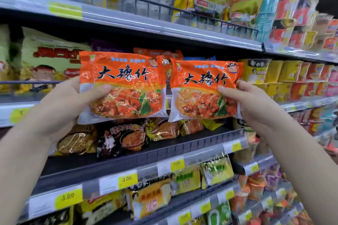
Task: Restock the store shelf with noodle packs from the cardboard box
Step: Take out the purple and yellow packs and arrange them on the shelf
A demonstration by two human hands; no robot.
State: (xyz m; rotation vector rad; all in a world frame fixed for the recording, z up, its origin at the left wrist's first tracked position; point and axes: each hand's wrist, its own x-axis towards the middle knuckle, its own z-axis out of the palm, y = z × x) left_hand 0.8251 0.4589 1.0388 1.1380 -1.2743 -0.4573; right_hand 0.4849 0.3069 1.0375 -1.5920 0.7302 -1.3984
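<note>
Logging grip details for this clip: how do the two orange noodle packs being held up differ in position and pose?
The left orange pack, in the left hand, sits higher and looks larger in frame; the right orange pack, in the right hand, sits lower. The left pack's right edge overlaps the right pack's left edge. Each tilts slightly differently. Shared: same orange printed design, each pinched with a thumb on the front, both held before the middle shelf.

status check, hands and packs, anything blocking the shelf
Left hand holds one orange noodle pack. Right hand holds a second orange pack. Both raised before middle shelf. Nothing blocking.
</note>
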